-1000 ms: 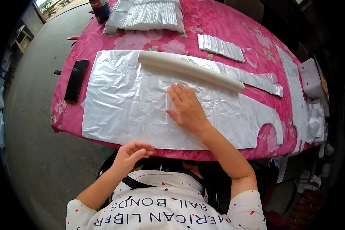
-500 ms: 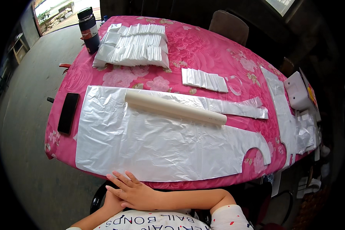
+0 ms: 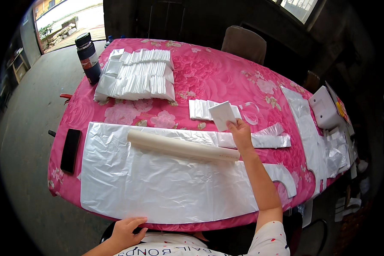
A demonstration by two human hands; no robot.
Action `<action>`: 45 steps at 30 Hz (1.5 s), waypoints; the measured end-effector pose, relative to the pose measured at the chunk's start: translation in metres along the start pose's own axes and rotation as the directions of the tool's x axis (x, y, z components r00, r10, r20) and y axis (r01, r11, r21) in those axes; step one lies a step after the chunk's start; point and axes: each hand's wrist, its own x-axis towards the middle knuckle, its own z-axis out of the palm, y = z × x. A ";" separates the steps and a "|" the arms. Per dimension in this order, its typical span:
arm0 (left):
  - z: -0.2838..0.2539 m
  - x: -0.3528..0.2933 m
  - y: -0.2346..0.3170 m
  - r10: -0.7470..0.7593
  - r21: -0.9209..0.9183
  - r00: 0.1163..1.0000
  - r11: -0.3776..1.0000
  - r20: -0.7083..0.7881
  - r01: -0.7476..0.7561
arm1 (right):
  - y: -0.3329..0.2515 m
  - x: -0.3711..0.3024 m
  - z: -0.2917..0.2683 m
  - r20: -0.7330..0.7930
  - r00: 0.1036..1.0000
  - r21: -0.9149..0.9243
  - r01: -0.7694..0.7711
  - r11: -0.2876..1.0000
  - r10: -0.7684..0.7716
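My right hand [image 3: 240, 133] pinches a folded white plastic packet [image 3: 223, 115] between thumb and fingers, tilted over a short row of similar folded packets [image 3: 199, 110]. At the table's near edge, my left hand [image 3: 129, 229] holds nothing; its thumb stands apart from the fingers, which reach the border of a large flat white plastic sheet [image 3: 170, 187]. This sheet looks like a flattened plastic apron with strap-like ends on its right. Across its far part lies a cream-coloured tube [image 3: 181, 146], left of my right forearm.
Rows of folded white packets [image 3: 134, 74] fill the far left of the pink flowered table [image 3: 213, 64]. A dark flask [image 3: 88, 59] and a black phone [image 3: 71, 151] stand and lie along the left edge. More plastic sheeting [image 3: 305, 128] and a white box [image 3: 325, 107] occupy the right end.
My hands have parted from resting together. The right hand has reached forward and taken up a folded packet at the short row; the left stays near the table edge. The view has tilted upward.
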 end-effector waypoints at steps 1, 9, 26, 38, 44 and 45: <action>0.001 0.001 0.000 0.004 -0.004 1.000 1.000 0.021 -0.004 | 0.010 0.021 -0.014 -0.051 0.998 -0.067 -0.050 0.996 0.047; 0.004 0.006 0.001 -0.050 -0.047 0.999 0.998 0.017 0.050 | 0.064 0.067 -0.033 -0.273 0.932 -0.887 -0.149 0.436 -0.237; 0.040 0.089 0.020 0.173 0.189 0.974 0.962 0.144 -0.198 | -0.051 -0.193 0.019 0.594 0.800 -0.501 0.280 0.819 0.090; 0.112 0.128 0.067 0.350 0.208 0.883 0.882 0.312 -0.423 | 0.036 -0.185 -0.184 0.066 0.988 -0.882 0.124 0.454 -0.142; 0.117 0.129 0.079 0.349 0.232 0.884 0.874 0.310 -0.427 | 0.061 -0.193 -0.261 -0.203 0.945 -0.935 -0.108 0.339 -0.257; 0.118 0.129 0.078 0.354 0.235 0.886 0.873 0.301 -0.428 | 0.060 -0.193 -0.260 -0.205 0.939 -0.935 -0.105 0.338 -0.275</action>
